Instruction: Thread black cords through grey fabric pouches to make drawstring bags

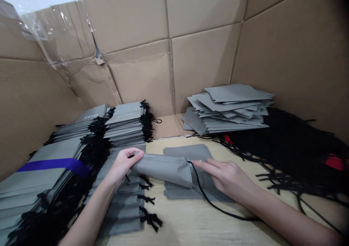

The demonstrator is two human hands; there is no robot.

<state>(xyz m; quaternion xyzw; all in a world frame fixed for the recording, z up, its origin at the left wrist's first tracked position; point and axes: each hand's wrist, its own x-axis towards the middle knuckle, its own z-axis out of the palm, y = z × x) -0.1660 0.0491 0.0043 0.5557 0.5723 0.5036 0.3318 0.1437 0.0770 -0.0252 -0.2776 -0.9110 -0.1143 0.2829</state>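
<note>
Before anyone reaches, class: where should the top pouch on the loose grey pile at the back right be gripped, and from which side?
Pinch the top pouch at its left corner, coming from the front left. It lies skewed on the loose grey pile, so that corner juts past the pouches beneath, leaving a free edge. Black cords crowd the pile's right side.

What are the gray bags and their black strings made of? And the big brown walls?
The soft grey drawstring pouch looks like matte non-woven fabric, since it bends easily and looks dull. The thin black cord seems to be limp cloth cord, though it's too thin to be sure. The brown wall looks like cardboard, with creased folds and taped seams.
</note>
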